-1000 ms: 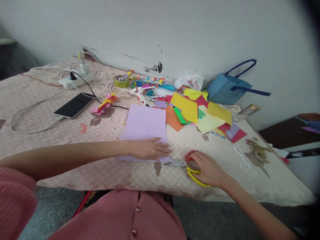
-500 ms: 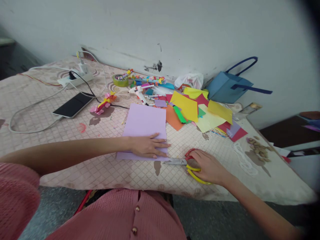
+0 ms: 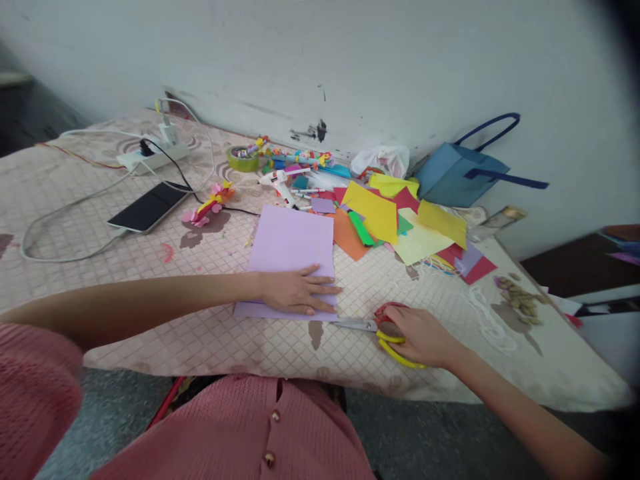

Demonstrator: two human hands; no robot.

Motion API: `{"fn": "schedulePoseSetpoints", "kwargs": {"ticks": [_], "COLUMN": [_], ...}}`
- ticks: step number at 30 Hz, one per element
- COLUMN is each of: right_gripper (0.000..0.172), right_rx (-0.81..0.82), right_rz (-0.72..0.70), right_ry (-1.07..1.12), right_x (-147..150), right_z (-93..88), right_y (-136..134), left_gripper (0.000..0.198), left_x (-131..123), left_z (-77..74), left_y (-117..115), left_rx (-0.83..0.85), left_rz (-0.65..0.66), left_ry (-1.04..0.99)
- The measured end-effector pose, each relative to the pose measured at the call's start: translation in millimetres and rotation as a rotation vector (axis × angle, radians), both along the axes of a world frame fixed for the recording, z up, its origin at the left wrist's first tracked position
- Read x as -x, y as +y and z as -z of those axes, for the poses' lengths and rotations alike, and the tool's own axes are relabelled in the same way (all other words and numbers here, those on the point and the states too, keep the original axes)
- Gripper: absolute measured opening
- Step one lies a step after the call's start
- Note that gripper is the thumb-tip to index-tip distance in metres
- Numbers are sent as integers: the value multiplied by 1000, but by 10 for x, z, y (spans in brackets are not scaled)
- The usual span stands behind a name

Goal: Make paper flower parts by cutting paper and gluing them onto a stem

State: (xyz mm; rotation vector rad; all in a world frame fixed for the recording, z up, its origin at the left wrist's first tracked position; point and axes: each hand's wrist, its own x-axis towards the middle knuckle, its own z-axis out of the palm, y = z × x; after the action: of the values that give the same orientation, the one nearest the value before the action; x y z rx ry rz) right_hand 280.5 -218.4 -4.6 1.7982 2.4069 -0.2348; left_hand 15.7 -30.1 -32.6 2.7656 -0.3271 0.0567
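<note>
A lilac sheet of paper (image 3: pixel 293 240) lies on the patterned tablecloth in front of me, with a fold or cut line across its near part. My left hand (image 3: pixel 300 291) rests flat on the sheet's lower right, fingers spread. Just right of the paper, my right hand (image 3: pixel 420 335) grips the red and yellow handles of a pair of scissors (image 3: pixel 361 324). The blades point left, their tips close to the sheet's near right corner. Whether they touch the paper I cannot tell.
Coloured papers (image 3: pixel 373 210), a green marker-like stick (image 3: pixel 360 228) and a white glue gun (image 3: pixel 280 183) lie behind the sheet. To the left are a phone (image 3: pixel 149 208), a power strip (image 3: pixel 150 160) and a paper-flower piece (image 3: pixel 207 205). White string (image 3: pixel 487 320), peanuts (image 3: pixel 520 300) and a blue bag (image 3: pixel 460 175) are right.
The scissors and my right hand have shifted slightly to the right, away from the sheet's corner. My left hand stays flat on the paper.
</note>
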Motion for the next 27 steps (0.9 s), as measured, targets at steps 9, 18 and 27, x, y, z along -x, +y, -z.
{"fn": "schedulePoseSetpoints", "kwargs": {"ticks": [9,18,27], "right_gripper": [22,24,20], "right_rx": [-18,-19,-6], "right_rz": [-10,-9,-22], "right_ry": [-20,-37,-42], "right_x": [-21,43,15], "right_z": [17,-11,-4], "right_y": [-16,22,7], "left_gripper": [44,44,44], "left_x": [-1,-3,5], "left_z": [-5,-1,0], "left_y": [3,5,3], "left_rx": [-3,-23,-2], "left_rz": [11,3,-3], "left_ry": [-14,49,41]}}
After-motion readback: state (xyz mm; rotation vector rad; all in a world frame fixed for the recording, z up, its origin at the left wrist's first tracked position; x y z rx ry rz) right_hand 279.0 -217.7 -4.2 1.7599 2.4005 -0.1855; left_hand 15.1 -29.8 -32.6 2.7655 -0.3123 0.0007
